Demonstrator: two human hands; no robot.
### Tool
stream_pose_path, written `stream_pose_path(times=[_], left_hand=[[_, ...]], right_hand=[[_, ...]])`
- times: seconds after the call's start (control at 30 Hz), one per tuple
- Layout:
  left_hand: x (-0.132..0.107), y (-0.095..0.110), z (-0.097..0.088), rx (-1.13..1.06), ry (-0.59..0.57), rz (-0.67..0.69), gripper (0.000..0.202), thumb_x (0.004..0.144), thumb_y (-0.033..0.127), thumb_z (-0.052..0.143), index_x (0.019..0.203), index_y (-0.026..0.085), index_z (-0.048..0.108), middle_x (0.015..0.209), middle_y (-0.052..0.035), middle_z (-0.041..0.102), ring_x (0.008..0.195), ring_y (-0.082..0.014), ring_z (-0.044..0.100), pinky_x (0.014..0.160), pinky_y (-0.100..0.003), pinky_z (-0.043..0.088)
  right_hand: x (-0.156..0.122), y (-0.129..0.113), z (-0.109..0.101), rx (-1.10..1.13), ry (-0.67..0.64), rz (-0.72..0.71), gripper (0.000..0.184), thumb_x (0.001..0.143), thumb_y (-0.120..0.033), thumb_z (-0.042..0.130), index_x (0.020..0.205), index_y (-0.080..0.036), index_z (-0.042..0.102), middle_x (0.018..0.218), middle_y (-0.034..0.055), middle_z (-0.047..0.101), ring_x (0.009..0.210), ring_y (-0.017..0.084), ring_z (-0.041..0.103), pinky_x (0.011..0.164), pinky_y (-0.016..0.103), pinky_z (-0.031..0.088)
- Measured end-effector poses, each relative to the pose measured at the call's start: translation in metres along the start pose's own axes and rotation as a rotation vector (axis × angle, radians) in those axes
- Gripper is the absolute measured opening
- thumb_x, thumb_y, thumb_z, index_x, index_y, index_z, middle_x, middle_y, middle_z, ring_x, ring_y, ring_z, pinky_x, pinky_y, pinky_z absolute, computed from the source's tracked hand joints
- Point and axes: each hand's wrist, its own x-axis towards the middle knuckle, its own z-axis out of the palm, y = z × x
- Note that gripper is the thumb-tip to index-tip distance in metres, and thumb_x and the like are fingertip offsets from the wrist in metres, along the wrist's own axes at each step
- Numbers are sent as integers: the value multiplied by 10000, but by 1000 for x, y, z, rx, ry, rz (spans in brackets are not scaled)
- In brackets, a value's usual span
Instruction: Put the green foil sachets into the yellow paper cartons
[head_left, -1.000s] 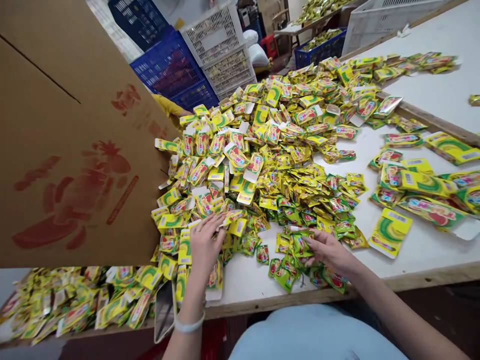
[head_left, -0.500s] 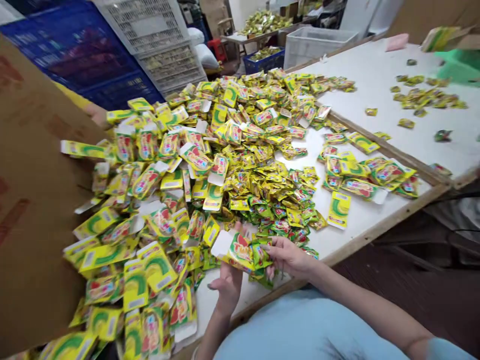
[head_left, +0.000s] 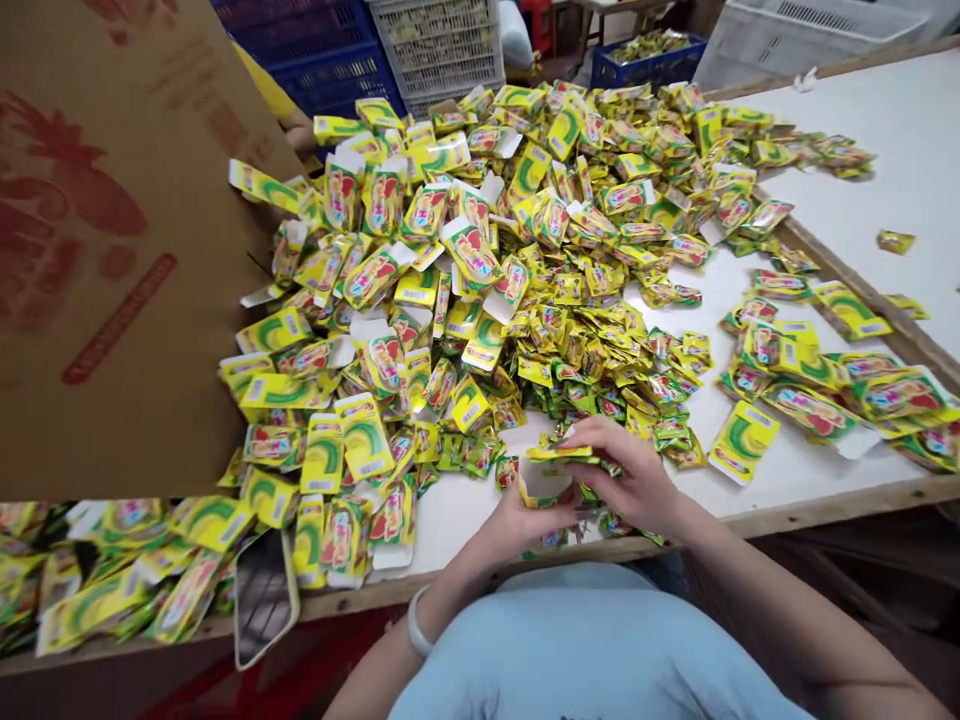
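My left hand (head_left: 514, 525) is wrapped round a small yellow carton (head_left: 541, 490), whose white inside faces up. Right beside it, my right hand (head_left: 634, 475) pinches yellow sachets (head_left: 561, 453) between thumb and fingers, just above the carton's opening. Whether the sachets touch the carton I cannot tell. Beyond both hands lies a heap of small green and yellow sachets (head_left: 600, 345). To the left spreads a large pile of yellow cartons (head_left: 364, 435) with fruit pictures, several with white flaps standing out.
A tall brown cardboard box (head_left: 135, 330) stands at the left, with part of another person's arm (head_left: 298, 130) behind it. A phone (head_left: 264, 597) lies at the front table edge. More cartons (head_left: 814, 350) lie right, near a wooden strip (head_left: 847, 275). Crates (head_left: 442, 45) stand behind.
My hands have come closer together. The carton has turned so its opening faces me, and the sachets are now above it. My view has shifted left and down, bringing the phone into sight.
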Motion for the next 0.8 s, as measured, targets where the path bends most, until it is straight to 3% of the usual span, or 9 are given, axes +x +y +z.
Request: stream_pose_path(times=[0.07, 0.2, 0.27, 0.37, 0.5, 0.67, 0.8], left_hand=[[-2, -2, -2, -21, -45, -5, 346, 610, 329, 840, 854, 156, 667, 807, -26, 682, 754, -176, 600, 713, -291, 521], [-5, -8, -3, 36, -150, -76, 333, 609, 167, 768, 927, 155, 669, 837, -8, 676, 772, -164, 588, 729, -269, 501], [-5, -15, 0, 67, -143, -86, 301, 613, 128, 722, 903, 152, 649, 808, 4, 651, 730, -145, 560, 696, -249, 476], [-5, -22, 1, 73, -135, -57, 338, 629, 150, 706, 957, 159, 625, 850, -2, 642, 755, -152, 553, 717, -257, 465], [-9, -21, -2, 166, -251, -95, 376, 664, 191, 694, 1028, 160, 607, 885, 0, 625, 799, -161, 536, 751, -270, 445], [-11, -22, -5, 194, -316, -156, 195, 708, 224, 649, 877, 156, 578, 697, 33, 567, 654, -130, 490, 651, -258, 423], [-9, -22, -8, 137, -404, -209, 134, 740, 268, 630, 776, 166, 551, 625, 16, 589, 587, -134, 528, 607, -266, 439]], right_hand=[[6, -8, -2, -158, -207, -73, 163, 962, -157, 533, 1089, -194, 628, 1002, 82, 649, 961, 177, 637, 797, 309, 555], [8, -21, -9, -381, -604, 85, 210, 988, -154, 482, 1123, -197, 638, 1021, 71, 641, 905, 172, 645, 787, 301, 541], [5, -26, -9, -428, -690, 122, 213, 981, -142, 487, 1106, -203, 648, 1005, 59, 646, 852, 169, 650, 759, 291, 535], [0, -28, -8, -374, -614, 138, 199, 963, -120, 509, 1101, -190, 635, 1002, 62, 656, 881, 171, 653, 780, 279, 531], [-14, -18, -12, -257, -522, 108, 117, 989, -164, 504, 1039, -186, 606, 969, 58, 625, 875, 155, 623, 744, 248, 507], [-28, -3, -9, -399, -549, 81, 158, 1019, -215, 448, 990, -176, 598, 949, 78, 614, 831, 175, 599, 685, 273, 489], [-18, -5, -12, -277, -564, 58, 97, 994, -223, 520, 1051, -173, 581, 961, 74, 629, 871, 175, 618, 724, 271, 509]])
